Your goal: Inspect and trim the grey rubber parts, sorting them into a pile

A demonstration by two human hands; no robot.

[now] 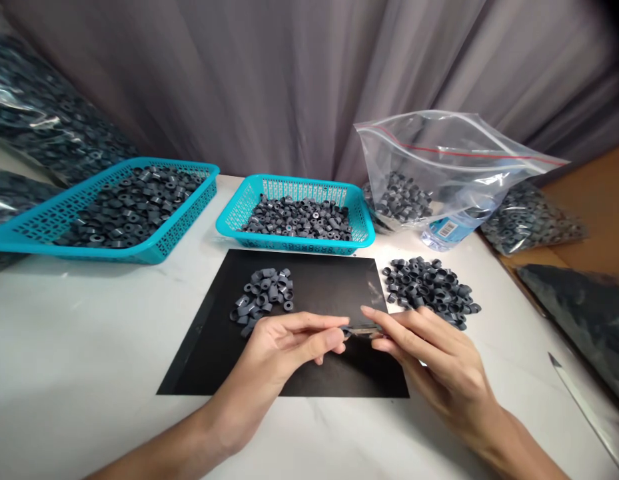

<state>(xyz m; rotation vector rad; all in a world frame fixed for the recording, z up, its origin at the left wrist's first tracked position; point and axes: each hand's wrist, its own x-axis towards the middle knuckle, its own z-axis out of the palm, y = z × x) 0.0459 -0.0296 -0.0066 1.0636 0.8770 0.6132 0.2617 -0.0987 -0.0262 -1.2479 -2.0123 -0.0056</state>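
Observation:
My left hand (294,343) and my right hand (429,350) meet over a black mat (309,380), fingers pinched together. Between the fingertips sits a small dark object (358,331), thin and greyish; I cannot make out what it is. A small pile of grey rubber rings (264,297) lies on the mat just beyond my left hand. A larger pile of the same rings (432,287) lies on the white table beside the mat, just beyond my right hand.
Two turquoise baskets of grey rings stand behind the mat, one at the left (34,230), one in the middle (359,220). An open zip bag (454,167) with rings stands at the right, over a water bottle (446,230). More filled bags lie far left and right. A blade (584,407) lies near the right edge.

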